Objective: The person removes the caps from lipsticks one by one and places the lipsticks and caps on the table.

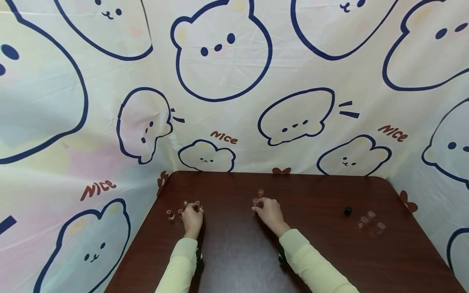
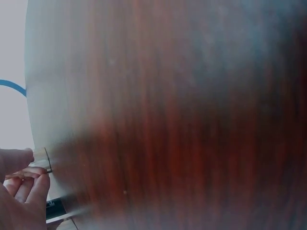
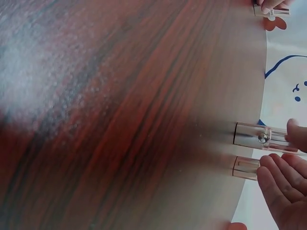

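Note:
My left hand [image 1: 193, 219] is at the table's left, among several small clear cups, one of them a cup [image 1: 170, 215] standing apart. Thumb and fingers pinch a clear cup [image 2: 42, 158] in the left wrist view. A short black cylinder [image 2: 55, 207] stands close by, partly behind the fingers. Near the middle of the table, my right hand [image 1: 270, 212] pinches a clear cup [image 3: 248, 135]. A shiny silver ball [image 3: 263, 138] shows at that cup, though I cannot tell whether it lies inside. Beside it stands another clear cup [image 3: 243, 167], partly covered by the fingers.
A small black cylinder [image 1: 348, 211] stands on the right side of the brown table [image 1: 234, 252]. Beyond it are three clear cups, one of them a cup [image 1: 381, 228] nearest the right edge. A cartoon-printed cloth [image 1: 220, 73] hangs behind and around the table.

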`<state>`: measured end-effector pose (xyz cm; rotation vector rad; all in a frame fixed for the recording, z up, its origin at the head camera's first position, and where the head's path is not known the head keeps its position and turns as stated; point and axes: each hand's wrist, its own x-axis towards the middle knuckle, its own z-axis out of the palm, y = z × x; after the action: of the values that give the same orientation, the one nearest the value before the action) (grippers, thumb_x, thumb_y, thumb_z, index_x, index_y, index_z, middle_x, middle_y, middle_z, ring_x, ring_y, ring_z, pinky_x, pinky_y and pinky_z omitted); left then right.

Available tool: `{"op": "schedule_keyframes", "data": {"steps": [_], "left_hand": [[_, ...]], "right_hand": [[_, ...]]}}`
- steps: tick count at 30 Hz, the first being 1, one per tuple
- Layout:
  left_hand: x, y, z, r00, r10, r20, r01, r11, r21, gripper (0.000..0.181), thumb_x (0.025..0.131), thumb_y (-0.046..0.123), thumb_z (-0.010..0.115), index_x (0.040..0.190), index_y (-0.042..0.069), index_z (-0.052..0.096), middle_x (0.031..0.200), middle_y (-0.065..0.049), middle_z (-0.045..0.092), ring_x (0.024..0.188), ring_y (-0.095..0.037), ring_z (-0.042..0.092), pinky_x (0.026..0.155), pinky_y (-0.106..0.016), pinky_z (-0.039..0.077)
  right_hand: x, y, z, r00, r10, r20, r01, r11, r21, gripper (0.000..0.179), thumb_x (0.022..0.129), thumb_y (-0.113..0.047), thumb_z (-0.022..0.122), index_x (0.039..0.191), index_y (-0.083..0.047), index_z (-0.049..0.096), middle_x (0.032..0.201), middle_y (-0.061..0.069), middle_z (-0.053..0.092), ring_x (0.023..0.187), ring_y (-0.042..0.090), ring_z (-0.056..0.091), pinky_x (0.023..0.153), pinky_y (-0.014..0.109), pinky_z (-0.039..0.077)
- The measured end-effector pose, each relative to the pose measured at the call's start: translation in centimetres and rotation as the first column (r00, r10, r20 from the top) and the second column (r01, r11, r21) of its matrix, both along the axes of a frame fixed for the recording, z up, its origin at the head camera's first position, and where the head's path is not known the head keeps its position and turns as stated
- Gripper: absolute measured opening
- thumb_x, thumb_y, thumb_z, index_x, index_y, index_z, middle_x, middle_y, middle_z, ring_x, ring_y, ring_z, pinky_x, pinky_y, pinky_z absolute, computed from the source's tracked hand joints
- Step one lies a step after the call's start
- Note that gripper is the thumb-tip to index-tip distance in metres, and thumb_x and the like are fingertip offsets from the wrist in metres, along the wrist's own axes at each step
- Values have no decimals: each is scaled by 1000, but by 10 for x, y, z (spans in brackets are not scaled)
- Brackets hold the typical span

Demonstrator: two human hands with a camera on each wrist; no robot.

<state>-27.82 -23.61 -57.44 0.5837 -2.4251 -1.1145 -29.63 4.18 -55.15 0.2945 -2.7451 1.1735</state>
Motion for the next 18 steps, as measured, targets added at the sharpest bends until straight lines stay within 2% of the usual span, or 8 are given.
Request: {"op": "schedule_keyframes", "data": {"steps": [5,11,18], "left_hand": [[0,1,0,1000,12,0,-12,1000,-6,21,80,-2,74,100,-6,66,93,-23,69,91,-43,63,86,-54,44],[0,1,1,1000,3,2,-3,1000,-13,22,81,-2,73,101,-6,65,93,-22,69,92,-43,62,87,-54,43],[1,0,0,1000,-12,-2,12,1000,5,23,83,-1,73,104,-5,64,95,-22,68,93,-43,62,84,-54,46]], "right_hand": [[-2,1,0,1000,-9,-12,9,1000,6,14,84,-17,78,92,-7,74,84,4,71,70,15,65,58,31,52],[-3,5,0,1000,-5,-6,5,1000,9,12,83,-15,78,91,-7,73,83,4,70,68,14,65,57,30,51],[-1,11,8,1000,2,12,-2,1000,-29,10,84,-14,77,92,-9,73,87,4,71,69,14,64,57,31,52]]}}
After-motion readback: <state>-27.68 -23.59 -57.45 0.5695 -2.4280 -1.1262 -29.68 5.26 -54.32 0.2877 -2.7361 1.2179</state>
